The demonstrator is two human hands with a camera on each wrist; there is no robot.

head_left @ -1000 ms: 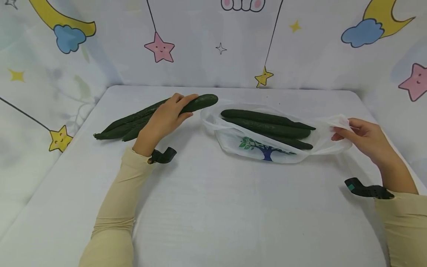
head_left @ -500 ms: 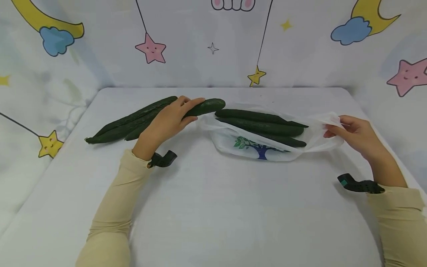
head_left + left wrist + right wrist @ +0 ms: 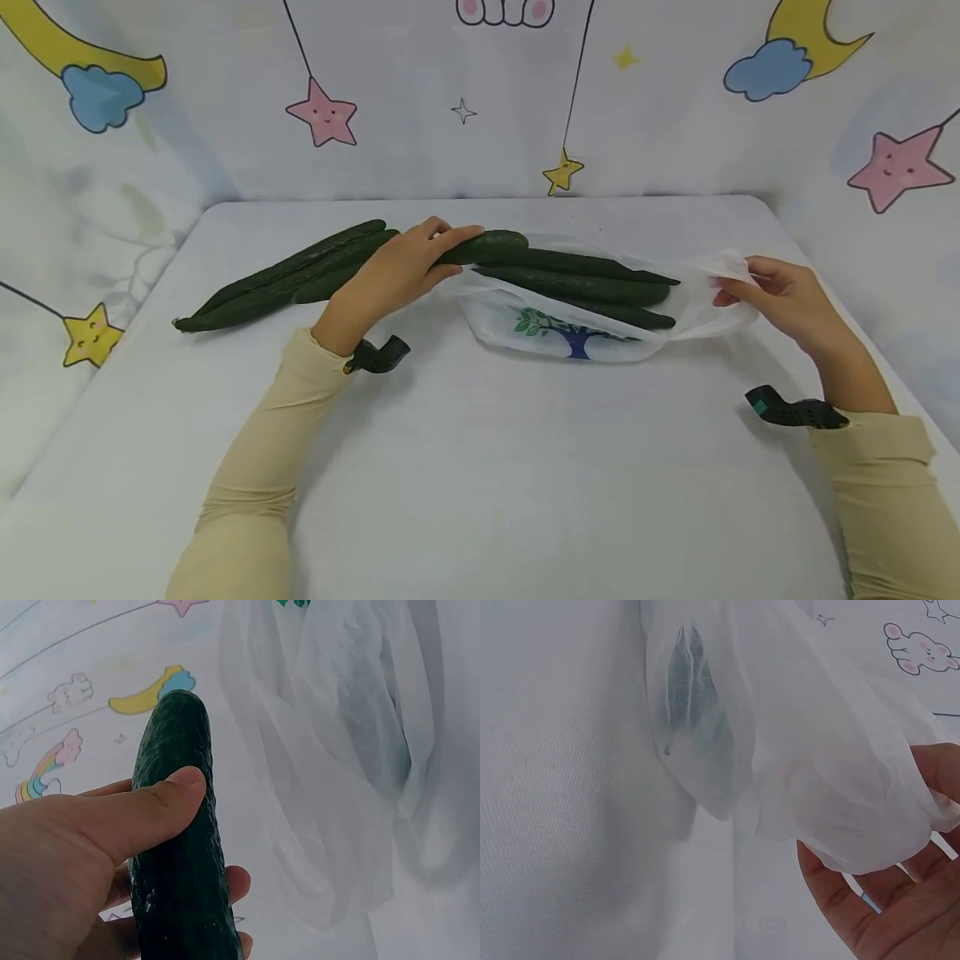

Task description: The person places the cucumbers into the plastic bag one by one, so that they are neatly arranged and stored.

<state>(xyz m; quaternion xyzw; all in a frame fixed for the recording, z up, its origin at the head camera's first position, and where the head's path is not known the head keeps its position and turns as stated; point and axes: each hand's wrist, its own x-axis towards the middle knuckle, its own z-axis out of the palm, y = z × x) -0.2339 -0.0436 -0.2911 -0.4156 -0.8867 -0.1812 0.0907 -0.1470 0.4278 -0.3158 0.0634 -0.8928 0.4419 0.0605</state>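
My left hand (image 3: 401, 268) grips a dark green cucumber (image 3: 178, 862), thumb on one side and fingers round the other. In the head view the front end of that cucumber overlaps the left end of a white plastic bag (image 3: 495, 321) printed with a tree. Several cucumbers (image 3: 585, 287) lie in the bag's opening. With thumb and fingers, my right hand (image 3: 787, 300) holds the bag's right end, pulled out to the side; the right wrist view shows the thin film (image 3: 855, 817) bunched at the fingers. Left of my left hand, more cucumbers (image 3: 277, 287) lie side by side.
A white cloth covers the table (image 3: 540, 483). Behind it rises a backdrop (image 3: 405, 158) printed with stars, moons and clouds. Dark camera mounts stick out from the left wrist (image 3: 378, 356) and the right wrist (image 3: 795, 410), close over the cloth.
My left hand has carried its cucumber rightward, its tip now over the bag's left end. My right hand keeps its hold on the bag. The whole head view has shifted slightly.
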